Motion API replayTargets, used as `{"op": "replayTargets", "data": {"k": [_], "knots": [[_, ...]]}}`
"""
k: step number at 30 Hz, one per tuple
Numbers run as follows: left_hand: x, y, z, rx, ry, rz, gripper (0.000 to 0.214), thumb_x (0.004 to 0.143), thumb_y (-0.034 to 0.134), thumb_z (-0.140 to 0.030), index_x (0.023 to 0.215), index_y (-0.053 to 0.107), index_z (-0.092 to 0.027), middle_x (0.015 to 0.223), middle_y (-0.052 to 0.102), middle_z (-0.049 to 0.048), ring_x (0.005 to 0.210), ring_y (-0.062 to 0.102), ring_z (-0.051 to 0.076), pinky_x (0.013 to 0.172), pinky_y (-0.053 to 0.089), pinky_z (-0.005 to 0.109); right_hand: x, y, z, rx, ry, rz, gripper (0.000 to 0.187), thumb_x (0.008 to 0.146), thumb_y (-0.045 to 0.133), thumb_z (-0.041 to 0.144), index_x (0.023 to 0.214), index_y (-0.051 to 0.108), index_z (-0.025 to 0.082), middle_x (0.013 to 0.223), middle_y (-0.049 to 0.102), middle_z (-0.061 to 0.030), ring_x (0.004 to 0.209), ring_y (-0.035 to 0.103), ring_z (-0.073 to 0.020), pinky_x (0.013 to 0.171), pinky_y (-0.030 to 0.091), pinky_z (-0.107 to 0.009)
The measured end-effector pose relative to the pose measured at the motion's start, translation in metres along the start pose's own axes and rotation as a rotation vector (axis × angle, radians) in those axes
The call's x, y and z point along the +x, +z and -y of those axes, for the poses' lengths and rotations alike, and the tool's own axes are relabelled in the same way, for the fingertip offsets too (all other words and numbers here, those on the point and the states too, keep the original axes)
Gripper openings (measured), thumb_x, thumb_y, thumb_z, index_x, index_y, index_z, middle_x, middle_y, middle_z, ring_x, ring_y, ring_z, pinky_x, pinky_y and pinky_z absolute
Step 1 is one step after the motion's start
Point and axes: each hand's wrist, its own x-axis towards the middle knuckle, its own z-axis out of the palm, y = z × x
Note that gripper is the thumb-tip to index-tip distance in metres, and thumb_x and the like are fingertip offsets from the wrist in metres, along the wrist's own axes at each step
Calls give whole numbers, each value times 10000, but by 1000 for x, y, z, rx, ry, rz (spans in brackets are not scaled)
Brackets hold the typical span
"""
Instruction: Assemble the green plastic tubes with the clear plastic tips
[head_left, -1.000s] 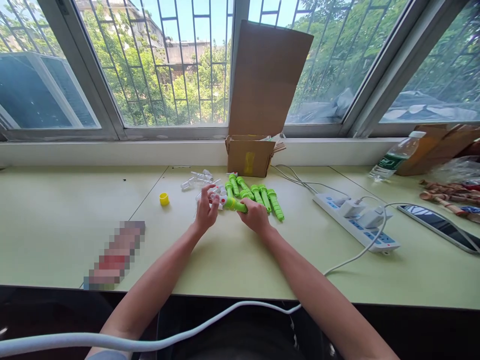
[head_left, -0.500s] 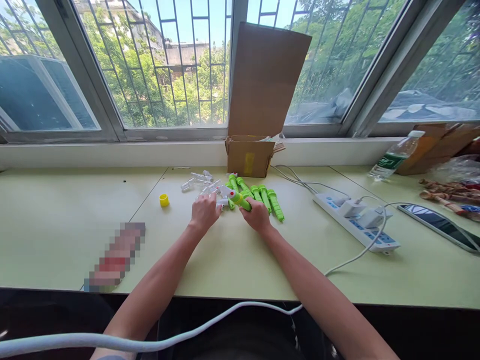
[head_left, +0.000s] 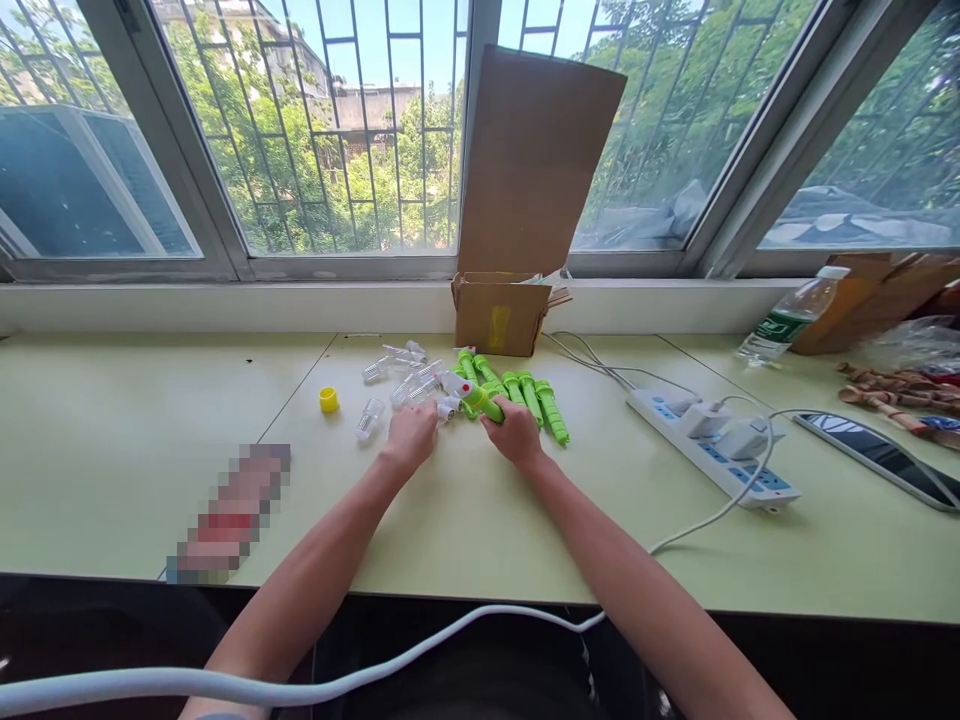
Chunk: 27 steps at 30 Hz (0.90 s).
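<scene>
- The held green tube was in front of the cardboard box, slanting up and leftward, with a white, red-marked tip at its far end.
- The person's right hand, in front of the box, had its thumb and fingers closed around the near end of that tube; the tip stuck out beyond the fingers, on the side toward the left hand.
- The left hand, in front and to the left of the box, had its fingers curled downward, apart from the tube; whether they gripped anything could not be told.
- Clear plastic pieces lay just beyond the left hand, left of the box, and a single clear piece lay on that hand's outer side.
- Loose green tubes were bunched just in front of the box.
- A yellow cap stood farther left of the box.
- Well to the box's right were a power strip, a bottle and a phone.
</scene>
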Motion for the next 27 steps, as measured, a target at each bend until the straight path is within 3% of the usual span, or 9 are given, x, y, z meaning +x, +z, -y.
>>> {"op": "replayTargets", "data": {"k": [4, 11, 15, 18, 23, 27], "knots": [[3, 2, 5, -81, -9, -42, 240, 801, 600, -234, 1027, 548, -171, 812, 670, 124, 742, 657, 284, 629, 454, 333, 0, -1, 0, -1, -1, 3, 132, 790, 532, 334, 740, 594, 228, 636, 613, -30, 598, 546, -205, 524, 281, -274], [9, -3, 9, -266, -34, -374, 236, 851, 554, -422, 914, 598, -199, 799, 665, 79, 637, 617, 206, 563, 391, 277, 0, -4, 1, -2, 20, 17, 128, 794, 526, 323, 775, 605, 223, 659, 625, -29, 621, 558, -202, 532, 295, -266], [13, -1, 15, -495, -159, -599, 269, 835, 569, -468, 826, 619, -203, 559, 567, -6, 463, 502, 140, 498, 323, 249, 0, -4, 1, -12, 15, 12, 130, 794, 536, 330, 759, 599, 222, 658, 628, -30, 608, 553, -199, 522, 286, -264], [17, 2, 23, -726, -270, -724, 295, 824, 580, -480, 748, 609, -196, 493, 513, -42, 399, 416, 99, 475, 327, 236, 0, -4, 1, -28, 12, 17, 137, 797, 541, 336, 765, 602, 217, 653, 631, -31, 608, 554, -197, 522, 278, -259], [23, 5, 34, -1065, -391, -769, 333, 832, 562, -493, 733, 585, -176, 469, 488, -54, 414, 464, 91, 437, 359, 211, 0, -3, 1, -23, 4, 20, 135, 792, 548, 323, 769, 615, 209, 665, 638, -35, 612, 550, -189, 526, 256, -258], [23, 7, 34, -1228, -385, -774, 355, 851, 528, -503, 720, 547, -174, 480, 460, -61, 414, 506, 89, 397, 370, 192, 0, -2, 1, -54, 0, 39, 138, 790, 563, 321, 768, 631, 203, 674, 644, -40, 616, 549, -182, 524, 224, -260]]}}
